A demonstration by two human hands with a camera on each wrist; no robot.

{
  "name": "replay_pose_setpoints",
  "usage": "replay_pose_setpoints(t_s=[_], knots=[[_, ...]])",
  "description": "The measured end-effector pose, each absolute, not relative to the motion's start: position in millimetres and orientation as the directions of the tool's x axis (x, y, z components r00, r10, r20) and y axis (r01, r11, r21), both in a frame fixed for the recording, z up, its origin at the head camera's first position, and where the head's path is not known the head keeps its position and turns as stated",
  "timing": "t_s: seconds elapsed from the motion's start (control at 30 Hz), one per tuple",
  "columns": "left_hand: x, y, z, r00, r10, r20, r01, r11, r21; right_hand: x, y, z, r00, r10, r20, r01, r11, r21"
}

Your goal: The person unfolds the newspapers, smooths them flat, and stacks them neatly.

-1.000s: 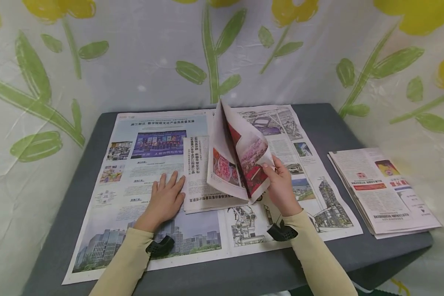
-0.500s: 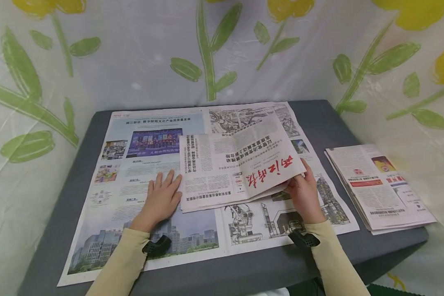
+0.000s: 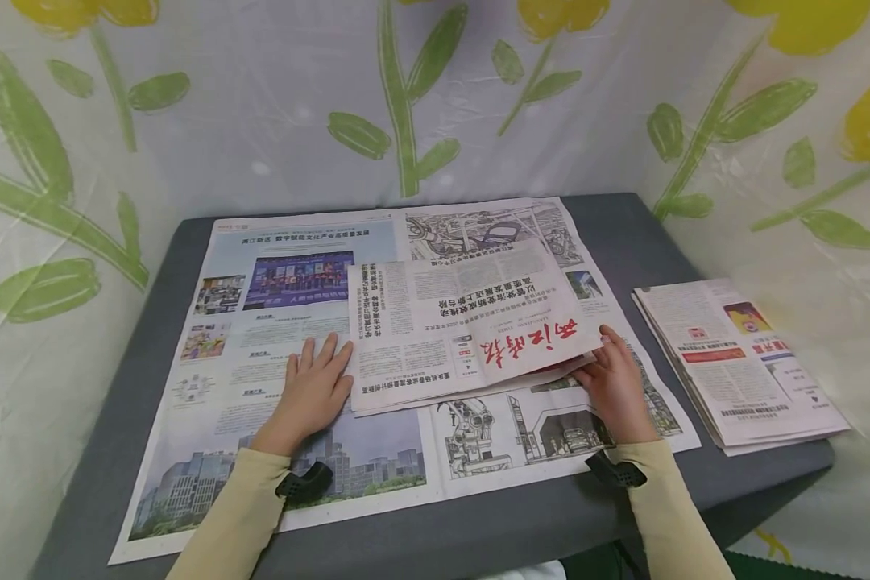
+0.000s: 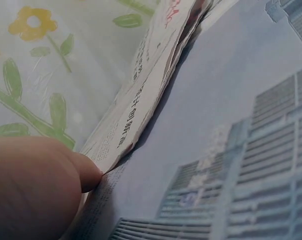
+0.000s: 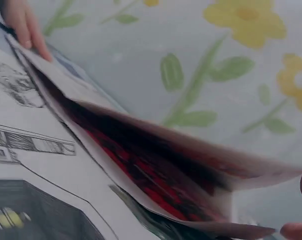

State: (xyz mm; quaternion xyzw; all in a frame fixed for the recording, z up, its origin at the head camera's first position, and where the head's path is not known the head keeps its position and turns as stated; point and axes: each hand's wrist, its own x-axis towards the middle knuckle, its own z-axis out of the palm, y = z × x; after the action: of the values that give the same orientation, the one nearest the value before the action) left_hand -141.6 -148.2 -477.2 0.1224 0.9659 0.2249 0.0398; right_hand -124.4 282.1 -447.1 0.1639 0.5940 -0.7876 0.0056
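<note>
Left hand [image 3: 308, 403]: flat on the spread sheet [image 3: 225, 435], fingers parted, gripping nothing; it sits against the left end of the folded newspaper [image 3: 406, 322], and from that wrist I see my thumb meeting the paper's edge
Right hand [image 3: 615, 387]: at the near right corner of the folded newspaper; from that wrist my thumb and a fingertip stand apart beside the edges of its leaves; I cannot tell whether I grip either leaf
Folded newspaper: between my two hands; its long axis runs from my left hand toward my right, the right end angled slightly away from me; neither hand is clearly nearer, since each is at one end
Gap: on the right side of the folded newspaper the leaves part, a red picture showing inside; I judge this the relation that matters, the loose end lying at my right hand and the other end beside my left
Spread sheet: under the folded newspaper, reaching out past it on every side
Newspaper stack [image 3: 739, 370]: right of the folded newspaper, well apart from it, on the bench [image 3: 406, 544]
Bench: dark grey, beneath all of these
Flowered curtain [image 3: 261, 121]: beyond the folded newspaper and round both sides
</note>
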Motion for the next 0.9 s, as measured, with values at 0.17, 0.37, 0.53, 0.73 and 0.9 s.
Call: replay_pose_setpoints(t_s=[0.17, 0.37, 0.53, 0.73, 0.9], knots=[[-141, -148, -477, -0.967, 0.254, -0.019, 0.219, 0.867, 0.447, -123, 295, -445, -0.917, 0.274, -0.29, 0.218, -0.264, -0.94], [-140, -149, -477, -0.966, 0.26, -0.013, 0.226, 0.862, 0.455, -122, 300, -444, -0.922, 0.286, -0.261, 0.211, -0.193, -0.958], [-142, -150, -479, -0.967, 0.254, -0.027, 0.212, 0.856, 0.472, -128, 292, -441, -0.923, 0.321, -0.212, 0.199, -0.072, -0.977], [-143, -147, -479, -0.959, 0.28, 0.036, 0.26, 0.828, 0.497, -142, 277, -433, -0.98, 0.161, 0.118, -0.024, 0.491, -0.871], [-138, -137, -480, -0.864, 0.482, 0.142, 0.493, 0.758, 0.427, -157, 259, -425, -0.929, -0.342, 0.143, -0.366, 0.781, -0.507]])
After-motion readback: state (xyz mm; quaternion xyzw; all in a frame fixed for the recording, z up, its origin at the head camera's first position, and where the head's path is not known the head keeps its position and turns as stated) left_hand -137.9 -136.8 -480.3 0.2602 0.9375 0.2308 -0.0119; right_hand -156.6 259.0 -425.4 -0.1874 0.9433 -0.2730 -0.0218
